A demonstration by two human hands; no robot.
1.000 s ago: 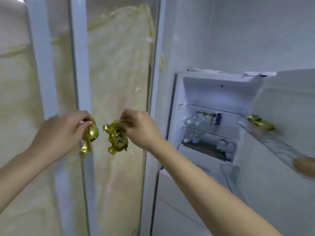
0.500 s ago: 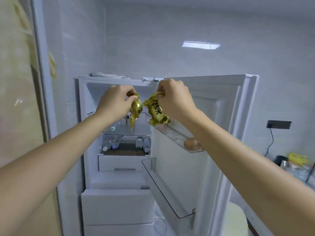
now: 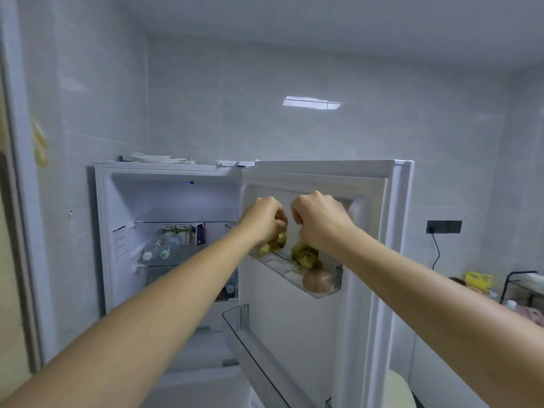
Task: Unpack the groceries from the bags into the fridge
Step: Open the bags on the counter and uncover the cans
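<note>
The white fridge [image 3: 100,231] stands open, its door [image 3: 379,260] swung out to the right. My left hand [image 3: 263,217] grips a gold-foil-wrapped item [image 3: 278,244] just above the left end of the upper door shelf [image 3: 338,279]. My right hand [image 3: 321,222] pinches the top of a second gold-wrapped item [image 3: 306,256], which hangs low inside that shelf. A brownish round item [image 3: 319,279] lies at the shelf's right end. Both foil items are blurred and partly hidden by my hands.
Water bottles [image 3: 160,250] and small cartons [image 3: 182,231] sit on the inner glass shelves. A lower door shelf [image 3: 235,319] juts out below. A folded cloth [image 3: 150,157] lies on top of the fridge. At right are a wall socket [image 3: 444,226], a wire rack [image 3: 521,278] and a yellow object [image 3: 478,279].
I turned from the window to face the fridge. Both hands carried the gold-wrapped items forward and down into the upper door shelf.
</note>
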